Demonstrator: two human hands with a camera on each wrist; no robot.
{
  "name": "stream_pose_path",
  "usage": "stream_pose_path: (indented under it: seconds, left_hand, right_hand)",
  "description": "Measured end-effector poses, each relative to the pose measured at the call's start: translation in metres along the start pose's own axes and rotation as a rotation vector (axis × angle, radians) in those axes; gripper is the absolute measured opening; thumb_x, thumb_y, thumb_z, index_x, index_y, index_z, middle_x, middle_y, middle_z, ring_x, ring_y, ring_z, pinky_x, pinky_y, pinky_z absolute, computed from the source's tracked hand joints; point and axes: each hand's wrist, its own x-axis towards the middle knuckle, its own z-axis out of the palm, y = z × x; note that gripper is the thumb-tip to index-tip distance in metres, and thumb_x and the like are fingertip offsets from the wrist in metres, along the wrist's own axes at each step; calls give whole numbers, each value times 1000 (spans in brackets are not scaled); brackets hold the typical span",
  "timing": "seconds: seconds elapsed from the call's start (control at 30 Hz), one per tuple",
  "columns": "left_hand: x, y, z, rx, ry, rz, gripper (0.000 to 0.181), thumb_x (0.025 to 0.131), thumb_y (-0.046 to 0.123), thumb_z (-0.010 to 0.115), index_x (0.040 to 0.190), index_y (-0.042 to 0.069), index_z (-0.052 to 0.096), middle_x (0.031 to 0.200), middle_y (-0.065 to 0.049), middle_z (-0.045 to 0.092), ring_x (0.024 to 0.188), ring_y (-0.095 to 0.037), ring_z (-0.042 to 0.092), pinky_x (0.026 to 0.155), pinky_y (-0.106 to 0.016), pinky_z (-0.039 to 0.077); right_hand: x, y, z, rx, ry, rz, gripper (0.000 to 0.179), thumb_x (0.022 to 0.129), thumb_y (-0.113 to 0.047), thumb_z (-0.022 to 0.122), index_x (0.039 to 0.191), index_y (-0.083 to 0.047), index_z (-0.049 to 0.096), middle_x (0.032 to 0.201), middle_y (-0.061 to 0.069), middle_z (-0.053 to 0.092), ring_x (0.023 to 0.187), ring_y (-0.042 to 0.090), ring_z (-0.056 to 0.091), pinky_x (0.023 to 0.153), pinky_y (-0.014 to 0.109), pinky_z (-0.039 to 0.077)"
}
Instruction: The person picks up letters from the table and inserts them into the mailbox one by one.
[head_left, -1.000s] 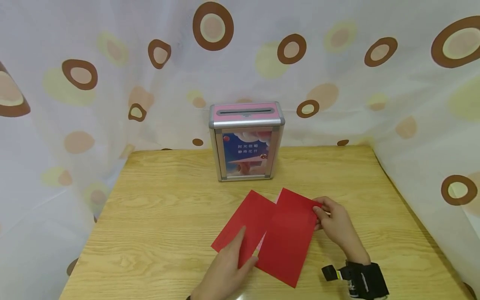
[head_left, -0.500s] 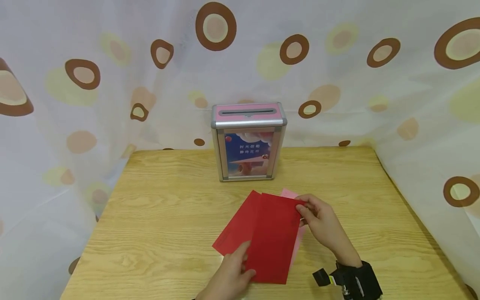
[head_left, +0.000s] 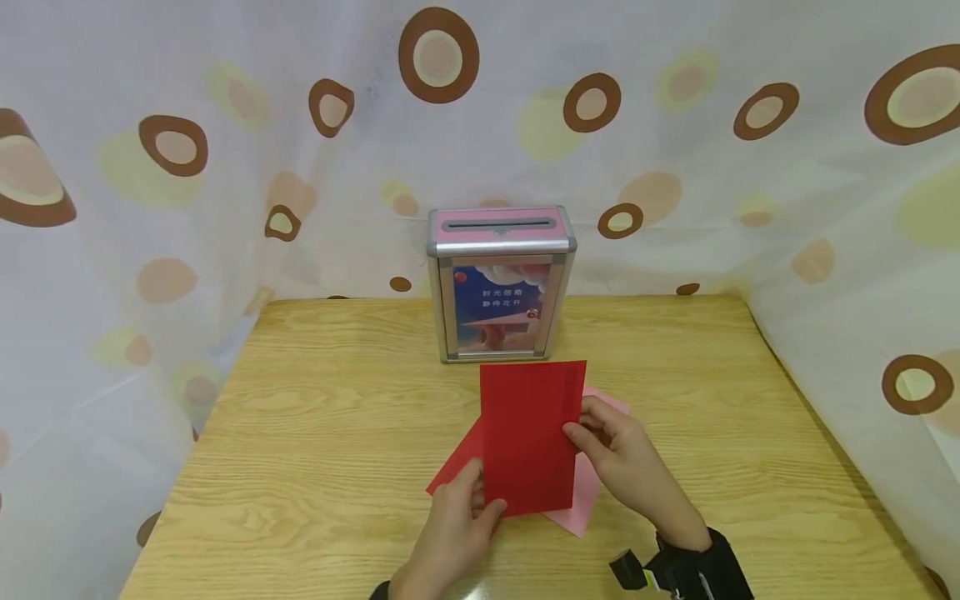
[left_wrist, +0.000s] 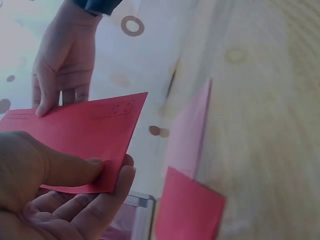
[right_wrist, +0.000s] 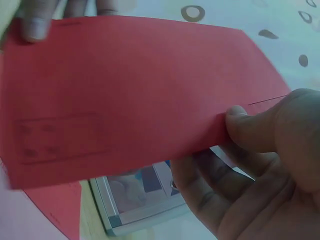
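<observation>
A red envelope (head_left: 528,437) is held raised over the table between both hands. My left hand (head_left: 453,521) pinches its lower left corner, thumb in front and fingers behind. Along its right edge, my right hand (head_left: 626,458) pinches it the same way. Faint printed boxes show on the envelope (right_wrist: 150,90) in the right wrist view. Beneath it on the table lie a pink envelope (head_left: 588,492) and a second red envelope (head_left: 459,458), both partly hidden. In the left wrist view the pink envelope (left_wrist: 187,132) and the second red envelope (left_wrist: 190,205) overlap.
A letter box (head_left: 502,247) with a silver frame, pink top and a narrow slot stands upright at the table's back middle, just beyond the envelopes. The wooden table (head_left: 322,417) is bordered by a patterned curtain (head_left: 480,150) behind and at the sides.
The upper red envelope has been lifted off the others, moved left and turned upright, showing more of the pink one. Both hands moved with it, and the left now grips its lower corner.
</observation>
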Motion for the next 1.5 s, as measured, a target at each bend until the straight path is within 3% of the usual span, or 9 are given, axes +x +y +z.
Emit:
stream_pose_path:
  seconds: [0.07, 0.27, 0.47, 0.63, 0.8, 1.0, 1.17, 1.4, 1.5]
  left_hand:
    - [8, 3, -3, -21, 28, 44, 37, 85, -7, 69, 116, 6, 55, 109, -14, 71, 91, -21, 69, 73, -24, 57]
    - [30, 17, -16, -6, 90, 147, 42, 83, -10, 69, 120, 6, 55, 106, -14, 71, 89, -19, 70, 71, -25, 58]
    - [45, 30, -30, 22, 129, 213, 41, 84, -11, 67, 120, 7, 55, 104, -11, 71, 88, -16, 70, 71, -27, 59]
    - [58, 37, -38, 82, 139, 292, 42, 85, -9, 67, 122, 6, 54, 106, -11, 70, 89, -17, 70, 73, -29, 59]
    - [75, 50, -49, 141, 164, 398, 39, 88, -4, 66, 124, 7, 54, 110, -11, 71, 93, -16, 69, 76, -33, 60]
    - [94, 76, -69, 224, 225, 470, 39, 89, -1, 67, 125, 7, 55, 115, -9, 69, 97, -14, 68, 78, -33, 59]
    - [110, 99, -85, 287, 301, 537, 29, 90, -1, 66, 117, 2, 58, 107, -11, 71, 93, -15, 68, 76, -33, 60]
    - [127, 135, -101, 270, 392, 704, 24, 92, -1, 62, 115, -1, 60, 109, -14, 70, 97, -21, 68, 75, -38, 60]
    - [133, 152, -105, 264, 431, 769, 20, 92, -1, 63, 111, -2, 61, 106, -15, 70, 96, -21, 68, 75, -37, 60]
  right_hand:
    - [0, 0, 5, -15, -10, -21, 17, 96, -4, 59, 112, -8, 61, 97, 5, 72, 83, 18, 68, 73, 34, 59]
    - [3, -1, 18, -71, -22, -103, 28, 98, 2, 51, 124, -8, 57, 110, 9, 70, 93, 17, 68, 76, 37, 60]
    - [9, -6, 28, -91, 41, -182, 33, 97, 6, 50, 127, -9, 54, 115, 10, 68, 99, 19, 67, 80, 39, 59]
    - [20, -13, 26, -158, 113, -252, 32, 94, 10, 52, 123, -4, 54, 113, 12, 68, 98, 20, 67, 80, 44, 59]
    - [37, -20, 20, -182, 121, -324, 34, 93, 12, 52, 123, -3, 53, 116, 14, 66, 99, 21, 67, 78, 42, 59]
    - [59, -28, 14, -251, 133, -388, 32, 95, 9, 52, 124, -4, 54, 116, 13, 65, 100, 22, 66, 76, 42, 60]
    - [81, -32, 5, -246, 170, -402, 32, 94, 8, 52, 124, -3, 55, 116, 13, 65, 101, 23, 65, 78, 46, 59]
    - [112, -46, -11, -303, 209, -438, 32, 97, 6, 50, 128, -1, 52, 120, 15, 64, 105, 25, 64, 88, 50, 55]
    - [126, -56, -18, -312, 221, -496, 32, 96, 7, 49, 128, -1, 52, 121, 16, 63, 106, 26, 63, 89, 51, 54]
